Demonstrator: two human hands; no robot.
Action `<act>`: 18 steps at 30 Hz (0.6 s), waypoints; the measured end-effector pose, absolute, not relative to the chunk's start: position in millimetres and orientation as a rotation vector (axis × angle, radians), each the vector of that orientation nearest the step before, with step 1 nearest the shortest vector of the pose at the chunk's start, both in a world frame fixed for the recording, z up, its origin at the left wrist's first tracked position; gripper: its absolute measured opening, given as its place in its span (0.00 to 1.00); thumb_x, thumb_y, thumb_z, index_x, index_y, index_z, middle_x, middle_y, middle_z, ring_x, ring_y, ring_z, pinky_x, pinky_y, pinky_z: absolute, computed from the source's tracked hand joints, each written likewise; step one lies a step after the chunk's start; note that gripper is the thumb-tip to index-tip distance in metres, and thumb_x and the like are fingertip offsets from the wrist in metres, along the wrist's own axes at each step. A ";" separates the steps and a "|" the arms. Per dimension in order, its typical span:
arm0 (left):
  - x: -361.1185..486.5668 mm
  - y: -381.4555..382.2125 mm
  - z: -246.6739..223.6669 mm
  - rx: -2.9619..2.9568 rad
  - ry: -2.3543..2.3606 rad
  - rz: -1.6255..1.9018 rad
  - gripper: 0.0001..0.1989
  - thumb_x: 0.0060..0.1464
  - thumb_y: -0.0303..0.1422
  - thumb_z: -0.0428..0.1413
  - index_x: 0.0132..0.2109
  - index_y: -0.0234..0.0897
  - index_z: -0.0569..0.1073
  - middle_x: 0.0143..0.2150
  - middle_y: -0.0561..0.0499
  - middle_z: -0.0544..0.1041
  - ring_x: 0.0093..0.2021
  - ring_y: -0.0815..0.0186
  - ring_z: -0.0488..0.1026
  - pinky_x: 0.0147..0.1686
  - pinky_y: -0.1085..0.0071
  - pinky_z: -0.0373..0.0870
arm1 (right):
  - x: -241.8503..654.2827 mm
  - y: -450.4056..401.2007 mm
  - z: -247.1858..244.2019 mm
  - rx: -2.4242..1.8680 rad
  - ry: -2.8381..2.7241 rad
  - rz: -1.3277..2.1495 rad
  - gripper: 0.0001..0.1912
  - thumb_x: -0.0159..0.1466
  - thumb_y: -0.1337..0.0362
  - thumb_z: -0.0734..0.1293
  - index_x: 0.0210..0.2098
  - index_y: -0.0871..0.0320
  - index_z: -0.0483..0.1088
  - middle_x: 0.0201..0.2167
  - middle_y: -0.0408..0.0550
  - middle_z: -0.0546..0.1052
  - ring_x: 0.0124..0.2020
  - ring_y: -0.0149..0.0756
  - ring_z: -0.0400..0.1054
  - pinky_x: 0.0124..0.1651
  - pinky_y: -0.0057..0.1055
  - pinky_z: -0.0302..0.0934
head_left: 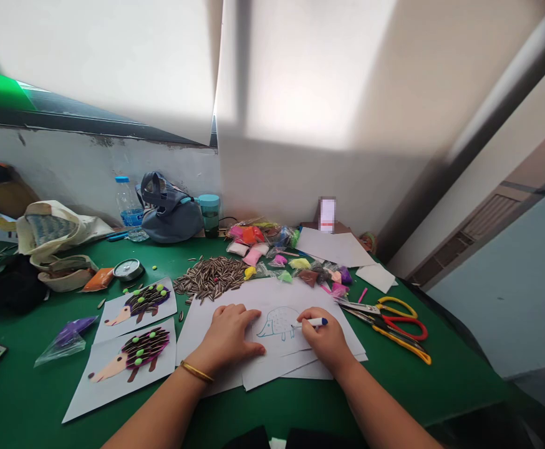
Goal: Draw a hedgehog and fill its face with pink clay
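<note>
A blue marker (318, 322) is gripped in my right hand (325, 338), its tip at a hedgehog drawing (279, 324) outlined in blue on a white sheet (272, 368). Short marks dot the drawn body, which has an eye, a pointed snout and legs. My left hand (229, 333) lies on the paper to the left of the drawing, thumb apart from the fingers, holding nothing. Other white sheets lie under the top one. Two finished-looking hedgehog pictures (135, 355) with seeds and green balls rest further left.
Behind the paper are a pile of sunflower seeds (214, 276) and several bags of coloured clay (254, 252). Scissors (389, 324) lie at right. A water bottle (130, 212), a blue-grey bag (172, 212) and a teal-lidded cup (209, 215) stand by the wall.
</note>
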State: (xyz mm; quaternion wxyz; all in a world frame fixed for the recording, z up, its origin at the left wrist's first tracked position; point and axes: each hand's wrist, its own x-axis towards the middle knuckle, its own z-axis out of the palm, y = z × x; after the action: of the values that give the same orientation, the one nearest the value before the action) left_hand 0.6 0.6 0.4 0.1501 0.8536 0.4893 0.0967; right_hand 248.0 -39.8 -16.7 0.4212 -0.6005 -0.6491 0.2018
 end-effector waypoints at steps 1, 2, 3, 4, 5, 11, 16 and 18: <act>0.4 0.7 0.4 2.453 1.404 0.279 0.38 0.38 0.54 0.66 0.57 0.47 0.72 0.47 0.47 0.75 0.51 0.51 0.69 0.55 0.55 0.55 | 248.0 -39.9 -16.8 -1.504 -1.623 0.520 0.09 0.57 0.66 0.60 0.26 0.55 0.72 0.29 0.47 0.77 0.36 0.41 0.71 0.41 0.34 0.62; 0.3 0.7 0.5 2.454 1.403 0.281 0.38 0.38 0.54 0.66 0.57 0.47 0.72 0.47 0.47 0.75 0.51 0.51 0.69 0.55 0.56 0.55 | 248.2 -40.1 -16.8 -1.497 -1.624 0.536 0.09 0.57 0.66 0.60 0.26 0.55 0.72 0.28 0.46 0.76 0.35 0.41 0.71 0.40 0.34 0.62; 0.2 0.8 0.6 2.452 1.403 0.280 0.38 0.38 0.54 0.66 0.57 0.47 0.72 0.47 0.47 0.75 0.51 0.51 0.69 0.55 0.56 0.55 | 248.4 -40.2 -16.7 -1.483 -1.625 0.546 0.09 0.57 0.66 0.60 0.26 0.55 0.72 0.28 0.46 0.76 0.35 0.41 0.71 0.39 0.33 0.62; 0.2 0.8 0.8 2.449 1.404 0.277 0.38 0.38 0.54 0.66 0.57 0.47 0.72 0.47 0.47 0.75 0.51 0.51 0.69 0.55 0.56 0.55 | 248.7 -40.2 -16.5 -1.469 -1.624 0.545 0.09 0.57 0.66 0.60 0.26 0.55 0.72 0.28 0.46 0.76 0.35 0.41 0.71 0.39 0.33 0.62; 0.2 0.7 0.9 2.446 1.404 0.273 0.38 0.39 0.54 0.66 0.57 0.47 0.72 0.47 0.47 0.75 0.51 0.51 0.69 0.55 0.56 0.55 | 249.0 -40.2 -16.2 -1.458 -1.620 0.532 0.09 0.57 0.66 0.60 0.26 0.55 0.72 0.28 0.47 0.76 0.35 0.41 0.71 0.40 0.33 0.62; 0.9 0.5 0.5 2.449 1.408 0.277 0.37 0.39 0.54 0.65 0.56 0.48 0.72 0.48 0.47 0.75 0.51 0.51 0.69 0.55 0.56 0.55 | 249.4 -38.8 -15.1 -1.449 -1.635 0.463 0.09 0.60 0.64 0.60 0.30 0.56 0.73 0.32 0.48 0.77 0.38 0.42 0.71 0.44 0.35 0.63; 0.9 0.4 0.2 2.452 1.411 0.284 0.38 0.39 0.54 0.66 0.57 0.47 0.72 0.48 0.47 0.75 0.51 0.51 0.69 0.55 0.56 0.55 | 247.7 -36.7 -18.1 -1.430 -1.651 0.468 0.09 0.61 0.64 0.62 0.32 0.55 0.74 0.33 0.48 0.78 0.39 0.41 0.71 0.45 0.34 0.63; 0.8 0.2 0.6 2.450 1.412 0.276 0.38 0.39 0.54 0.66 0.57 0.46 0.72 0.48 0.46 0.75 0.51 0.51 0.69 0.55 0.56 0.55 | 247.6 -36.1 -19.5 -1.431 -1.645 0.474 0.09 0.61 0.65 0.62 0.32 0.55 0.74 0.34 0.47 0.78 0.40 0.41 0.71 0.45 0.34 0.64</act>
State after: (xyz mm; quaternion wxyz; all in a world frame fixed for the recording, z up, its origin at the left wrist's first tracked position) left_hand 0.8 0.2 0.6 0.1496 0.8527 0.4913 0.0960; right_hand 247.6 -36.1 -19.5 0.4397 -0.5760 -0.6621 0.1907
